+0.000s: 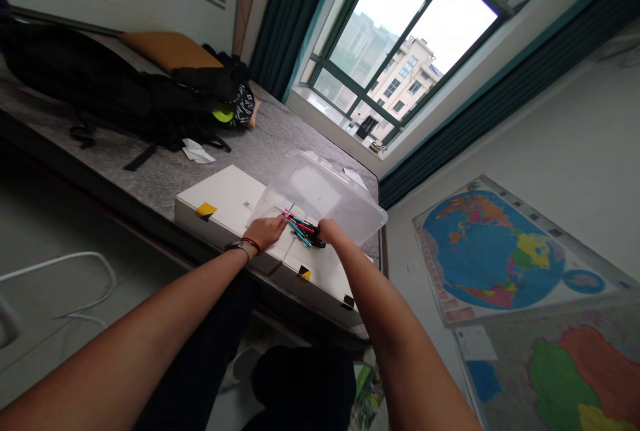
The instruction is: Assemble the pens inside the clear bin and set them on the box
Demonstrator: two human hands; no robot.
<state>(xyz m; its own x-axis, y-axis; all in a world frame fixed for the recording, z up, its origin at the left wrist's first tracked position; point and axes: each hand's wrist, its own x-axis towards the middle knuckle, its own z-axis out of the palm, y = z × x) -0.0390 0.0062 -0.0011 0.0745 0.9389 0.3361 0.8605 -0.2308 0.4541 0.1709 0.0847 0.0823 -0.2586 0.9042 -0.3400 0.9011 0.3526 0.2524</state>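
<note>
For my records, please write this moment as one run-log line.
Left hand: holding slim pen-like item; right hand: at pens; translucent plastic container: by both hands; white boxes: on bed

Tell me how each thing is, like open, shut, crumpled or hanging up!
Pens: loosely bunched
Left hand: pinching something slim
Right hand: at the pens, grip unclear
White boxes: closed
Clear plastic container: see-through, open or shut unclear
Black bag: lying down
White paper: creased
Curtains: drawn open
Window: can't tell if shut
World map: hanging up
</note>
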